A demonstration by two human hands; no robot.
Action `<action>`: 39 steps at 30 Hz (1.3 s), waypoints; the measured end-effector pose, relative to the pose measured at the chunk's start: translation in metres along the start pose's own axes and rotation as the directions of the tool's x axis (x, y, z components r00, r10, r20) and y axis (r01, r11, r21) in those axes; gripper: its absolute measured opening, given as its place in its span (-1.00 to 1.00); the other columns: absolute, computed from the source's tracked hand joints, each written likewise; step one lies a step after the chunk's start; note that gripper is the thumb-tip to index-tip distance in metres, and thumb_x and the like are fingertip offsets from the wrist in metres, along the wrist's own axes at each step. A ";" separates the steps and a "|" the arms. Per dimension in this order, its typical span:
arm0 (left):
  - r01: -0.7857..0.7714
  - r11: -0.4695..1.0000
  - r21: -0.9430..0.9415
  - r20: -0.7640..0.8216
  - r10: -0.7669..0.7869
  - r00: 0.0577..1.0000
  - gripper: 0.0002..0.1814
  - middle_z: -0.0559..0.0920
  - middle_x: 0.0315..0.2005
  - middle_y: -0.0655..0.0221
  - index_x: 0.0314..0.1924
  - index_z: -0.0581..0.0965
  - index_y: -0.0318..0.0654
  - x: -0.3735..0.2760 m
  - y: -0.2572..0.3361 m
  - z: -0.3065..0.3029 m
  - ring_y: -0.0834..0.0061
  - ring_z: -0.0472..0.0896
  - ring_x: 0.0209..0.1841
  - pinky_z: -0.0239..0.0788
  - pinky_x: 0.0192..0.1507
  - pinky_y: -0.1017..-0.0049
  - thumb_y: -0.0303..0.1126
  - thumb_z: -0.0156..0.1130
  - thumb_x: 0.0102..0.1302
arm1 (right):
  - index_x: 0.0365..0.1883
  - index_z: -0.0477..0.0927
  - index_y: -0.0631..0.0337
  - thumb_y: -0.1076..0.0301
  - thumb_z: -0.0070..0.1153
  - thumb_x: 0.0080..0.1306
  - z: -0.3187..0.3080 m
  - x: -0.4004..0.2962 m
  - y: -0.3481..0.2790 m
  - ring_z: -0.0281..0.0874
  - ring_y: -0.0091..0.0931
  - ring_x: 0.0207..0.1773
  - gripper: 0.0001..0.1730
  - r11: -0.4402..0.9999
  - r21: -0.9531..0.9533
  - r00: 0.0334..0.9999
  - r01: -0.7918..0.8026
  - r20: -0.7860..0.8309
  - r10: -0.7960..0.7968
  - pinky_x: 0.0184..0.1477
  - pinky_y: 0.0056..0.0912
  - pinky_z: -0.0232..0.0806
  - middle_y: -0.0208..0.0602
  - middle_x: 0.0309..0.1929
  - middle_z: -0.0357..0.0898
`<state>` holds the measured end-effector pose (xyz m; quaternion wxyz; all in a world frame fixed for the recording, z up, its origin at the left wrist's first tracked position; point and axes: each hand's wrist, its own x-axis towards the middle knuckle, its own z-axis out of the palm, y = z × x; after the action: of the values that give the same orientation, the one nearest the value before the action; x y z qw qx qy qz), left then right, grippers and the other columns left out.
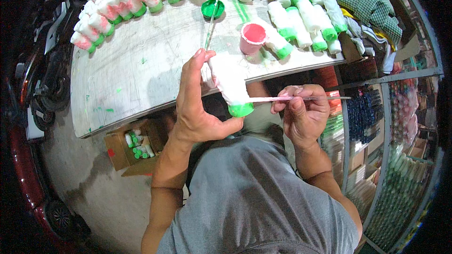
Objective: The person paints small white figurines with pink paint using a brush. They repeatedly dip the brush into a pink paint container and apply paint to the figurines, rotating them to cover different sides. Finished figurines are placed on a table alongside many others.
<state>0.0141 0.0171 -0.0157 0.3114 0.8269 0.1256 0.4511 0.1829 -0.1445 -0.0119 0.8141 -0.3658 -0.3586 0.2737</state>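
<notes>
My left hand (197,109) holds a white pillar candle (229,79) between its fingertips at the top end and its thumb at the green-painted base. Some pink shows along the candle's left side. In my right hand (303,113) is a thin paintbrush (289,98), held level, its pink-coated end touching the candle just above the green band. Past the candle, on the table, stand a cup of pink paint (253,38) and a small dish of green paint (213,8). A second paintbrush (211,24) rests across the dish.
On the white table (116,88), pink-and-green candles (129,1) stand in rows at the back left; white candles with green ends (303,14) lie at the right beside checkered cloth (356,0). An open cardboard box (118,151) holding candles sits below. Metal shelving (385,113) is at the right.
</notes>
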 end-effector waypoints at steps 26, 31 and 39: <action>-0.008 0.994 0.105 0.027 0.005 1.000 0.27 0.48 0.27 -0.12 0.52 0.15 -0.43 0.007 0.023 -0.010 -0.11 0.44 0.32 0.22 0.42 0.06 -0.36 0.56 -0.27 | -0.11 0.47 0.35 0.62 0.23 0.44 0.013 0.002 -0.011 0.70 -0.35 -0.19 -0.82 0.908 -0.324 0.960 0.265 0.181 -0.215 -0.07 -0.28 0.59 -0.08 -0.29 0.68; -0.025 0.986 0.165 0.024 0.021 0.999 0.32 0.50 0.27 -0.01 0.54 0.12 -0.43 0.008 0.022 -0.010 0.12 0.50 0.20 0.28 0.23 0.24 -0.33 0.55 -0.30 | -0.11 0.47 0.35 0.63 0.23 0.44 0.019 0.000 -0.015 0.69 -0.37 -0.20 -0.83 0.922 -0.330 0.975 0.203 0.152 -0.160 -0.08 -0.29 0.59 -0.09 -0.30 0.67; -0.029 0.989 0.144 0.006 0.028 1.000 0.32 0.47 0.29 0.05 0.56 0.10 -0.41 0.005 0.020 -0.004 0.24 0.51 0.19 0.34 0.16 0.31 -0.34 0.54 -0.30 | -0.06 0.46 0.34 0.62 0.21 0.45 0.009 0.002 -0.015 0.69 -0.39 -0.20 -0.81 0.894 -0.369 0.957 0.253 0.228 -0.177 -0.08 -0.32 0.59 -0.06 -0.24 0.66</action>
<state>0.0121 0.0057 0.0021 0.2447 0.8498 0.1455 0.4437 0.1799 -0.1485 0.0045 0.7115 -0.4523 -0.5201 0.1371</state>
